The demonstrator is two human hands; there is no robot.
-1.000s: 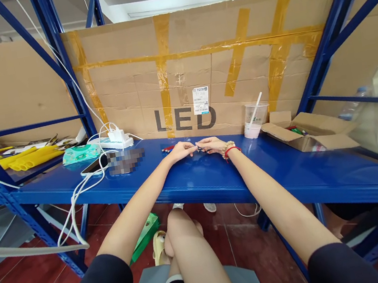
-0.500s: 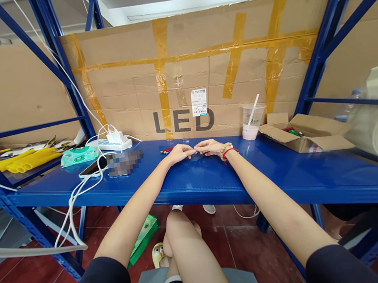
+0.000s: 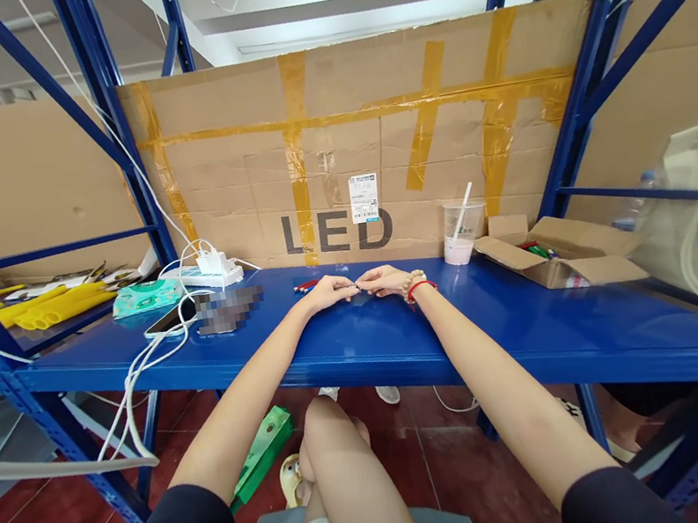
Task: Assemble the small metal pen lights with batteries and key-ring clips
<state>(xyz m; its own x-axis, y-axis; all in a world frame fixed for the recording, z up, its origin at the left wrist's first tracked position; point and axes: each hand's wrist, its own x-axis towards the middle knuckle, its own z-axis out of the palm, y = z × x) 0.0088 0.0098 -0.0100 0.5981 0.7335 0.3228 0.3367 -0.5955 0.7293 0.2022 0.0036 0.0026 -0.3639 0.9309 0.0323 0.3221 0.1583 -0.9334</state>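
My left hand [image 3: 331, 291] and my right hand [image 3: 387, 279] meet fingertip to fingertip just above the blue shelf table [image 3: 362, 340]. Both are closed in a pinch. Whatever sits between the fingertips is too small to make out. Several thin red pen-like sticks [image 3: 305, 287] lie behind my left hand, partly hidden by it. A red cord and a beaded bracelet [image 3: 418, 284] circle my right wrist.
A plastic cup with a straw [image 3: 460, 234] and an open cardboard box [image 3: 565, 252] stand right. On the left are a phone [image 3: 169, 318], a power strip [image 3: 217, 272], white cables [image 3: 134, 378] and a tissue pack [image 3: 146, 297]. Taped cardboard [image 3: 229, 183] closes the back.
The view has shifted slightly, so the scene sits a little lower and further left. My hands stay together, their fingertips seemingly a bit closer.
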